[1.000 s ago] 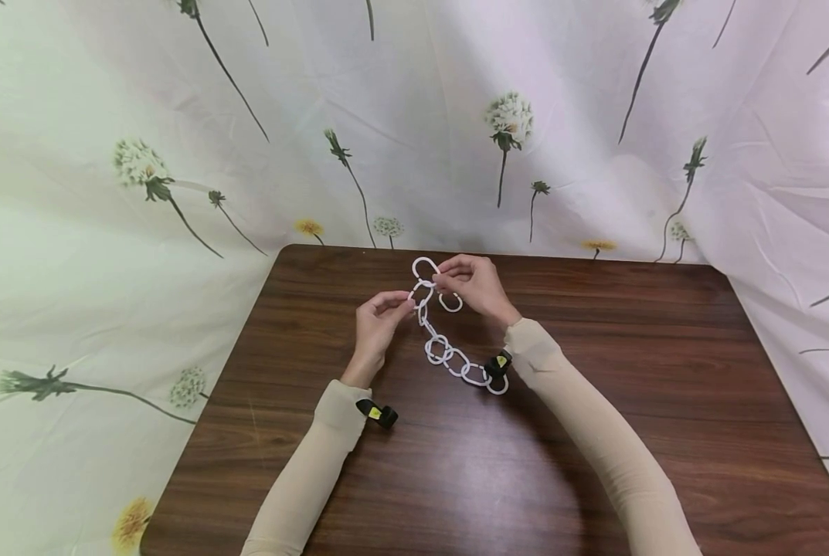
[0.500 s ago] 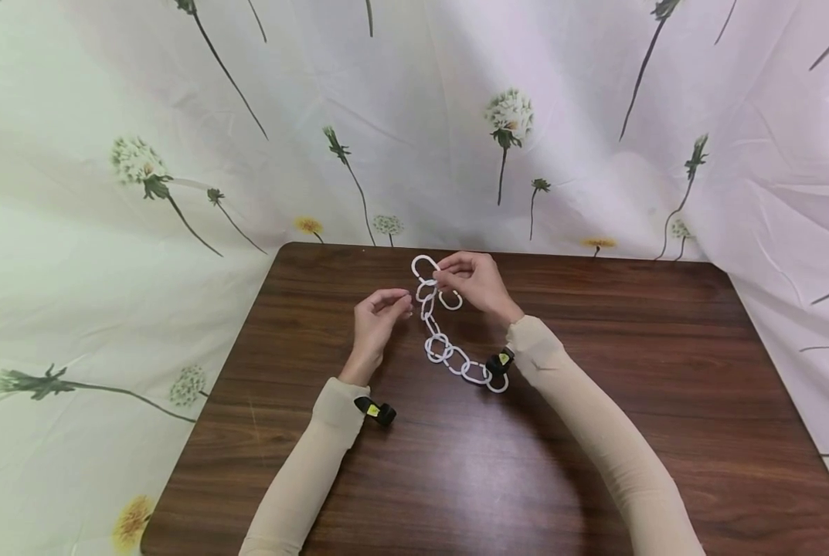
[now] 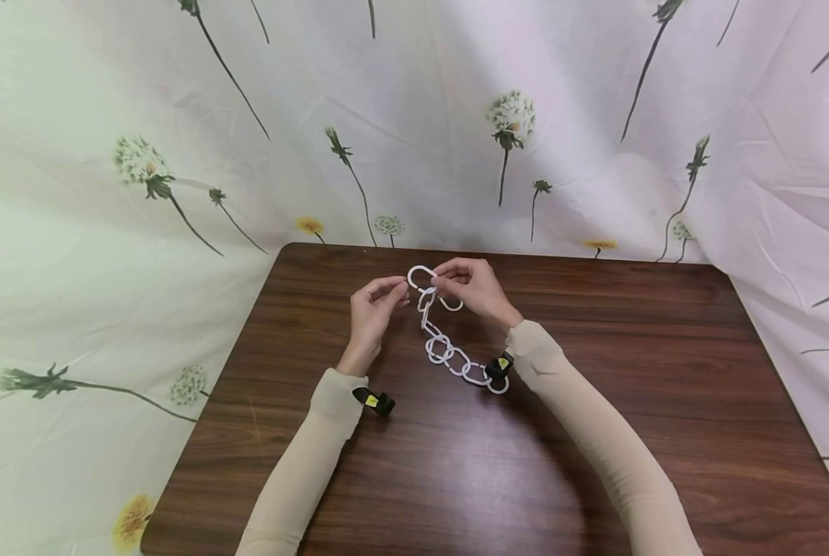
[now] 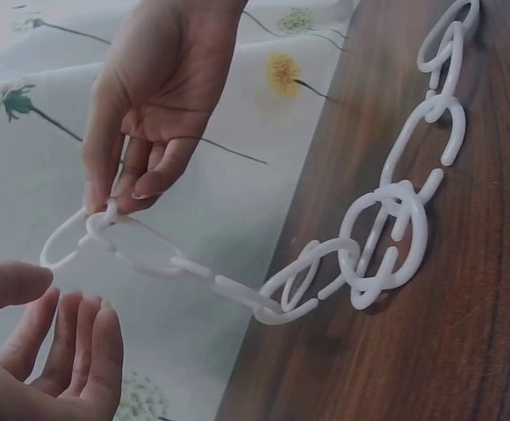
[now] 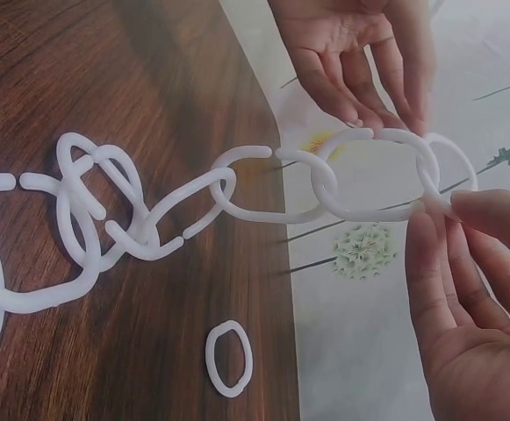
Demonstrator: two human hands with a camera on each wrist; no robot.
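Note:
A chain of white plastic links (image 4: 421, 232) curves across the table, its far end lifted. My right hand (image 3: 475, 287) pinches that raised end between thumb and fingertips, near where the end link (image 3: 421, 268) joins its neighbour. Just left of the end link is my left hand (image 3: 371, 316). Its thumb and fingers are slightly apart in the left wrist view and hold nothing; whether a fingertip touches the link, I cannot tell. One loose white link (image 5: 211, 360) lies on the table below my right hand.
The dark wooden table (image 3: 650, 371) ends close behind both hands. A white floral cloth (image 3: 449, 154) hangs along its back and sides. Black wrist straps (image 3: 372, 400) sit on both beige sleeves; the right one partly covers the chain's near end.
My left hand has let go of the second link and moved up beside the end link. My right hand keeps its pinch and has tipped the end link slightly down and left.

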